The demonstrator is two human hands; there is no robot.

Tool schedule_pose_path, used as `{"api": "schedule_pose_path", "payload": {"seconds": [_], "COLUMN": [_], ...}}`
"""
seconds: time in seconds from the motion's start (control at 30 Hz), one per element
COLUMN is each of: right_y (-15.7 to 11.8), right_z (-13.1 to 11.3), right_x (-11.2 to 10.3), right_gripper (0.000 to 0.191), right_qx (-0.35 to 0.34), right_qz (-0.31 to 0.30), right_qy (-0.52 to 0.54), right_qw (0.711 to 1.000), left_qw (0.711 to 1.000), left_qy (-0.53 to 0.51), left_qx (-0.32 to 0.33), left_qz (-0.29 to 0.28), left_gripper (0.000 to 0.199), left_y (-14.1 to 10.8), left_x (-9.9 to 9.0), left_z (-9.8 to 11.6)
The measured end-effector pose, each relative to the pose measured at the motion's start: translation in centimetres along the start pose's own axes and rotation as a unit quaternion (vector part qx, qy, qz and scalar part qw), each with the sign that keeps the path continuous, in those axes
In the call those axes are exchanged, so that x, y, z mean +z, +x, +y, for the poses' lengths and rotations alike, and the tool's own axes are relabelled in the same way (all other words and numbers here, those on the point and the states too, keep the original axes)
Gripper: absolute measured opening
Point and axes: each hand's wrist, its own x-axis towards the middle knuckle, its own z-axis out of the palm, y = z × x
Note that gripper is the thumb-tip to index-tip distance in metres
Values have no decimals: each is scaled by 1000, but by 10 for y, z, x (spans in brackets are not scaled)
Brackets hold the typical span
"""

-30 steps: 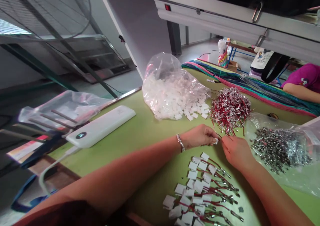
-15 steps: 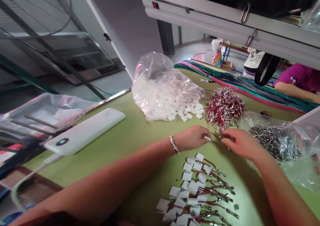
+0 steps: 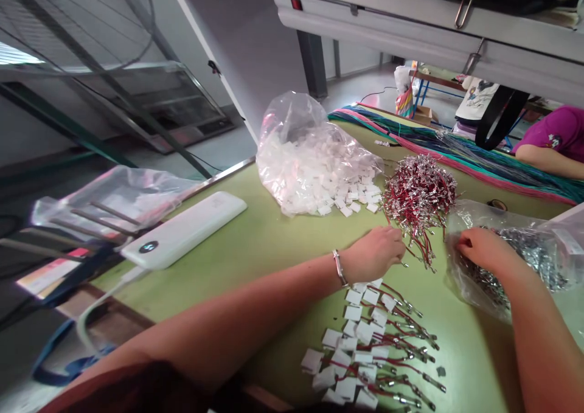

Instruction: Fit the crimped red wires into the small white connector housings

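My left hand, with a silver bracelet at the wrist, is closed over the green table just in front of a heap of short red wires with metal terminals. A small metal tip pokes out past its fingers, so it holds a short wire lead, mostly hidden. My right hand reaches into the open clear bag of small dark metal parts. Its fingers are bent together, and what they pinch is hidden. Below my left hand lie rows of white connectors with red wires and metal ends.
A clear bag of white connector housings spills at the back. To the left lies a white power bank with a cable. Long coloured wires stretch along the back. A person in a purple sleeve is behind. A shelf hangs above.
My right hand has moved right, from beside my left hand into the bag of metal parts. The white connector seen in my left fingers is now hidden. The view has shifted slightly.
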Motion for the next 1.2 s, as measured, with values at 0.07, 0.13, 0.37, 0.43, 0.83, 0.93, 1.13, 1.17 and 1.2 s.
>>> {"api": "schedule_pose_path", "payload": {"seconds": [0.07, 0.13, 0.37, 0.43, 0.83, 0.93, 1.13, 1.17, 1.2], "right_y": [-3, -8, -28, -29, -27, -29, -27, -26, -25], "right_z": [-1, -6, -70, -87, -99, -100, -100, -100, -98], "right_x": [-6, -14, -8, 3, 18, 18, 23, 23, 22], "right_gripper": [18, 21, 20, 21, 26, 29, 29, 28, 27], "right_qx": [18, 47, -110, -138, -126, -112, -72, -75, -79], "right_qz": [16, 61, 147, 144, 109, 38, -42, -44, -49], "right_qy": [-15, -5, 264, 307, 368, 396, 466, 456, 442], "right_qw": [1000, 997, 947, 931, 915, 911, 881, 886, 892], "left_qw": [999, 995, 947, 945, 979, 998, 998, 998, 998], "left_qy": [-36, -96, -270, -282, -179, -50, 38, 32, 18], "left_qx": [1, -30, -165, -157, -76, -13, 34, 42, 53], "left_qz": [8, 19, 60, 52, 55, 37, 21, 16, 16], "left_gripper": [18, 17, 13, 21, 27, 22, 16, 16, 16], "left_y": [1, 1, -4, -4, -8, -10, -9, -8, -7], "left_x": [1, -2, -9, -6, -6, -5, -4, -5, -8], "left_z": [-1, 0, 2, -1, -2, -6, -5, -6, -8]}}
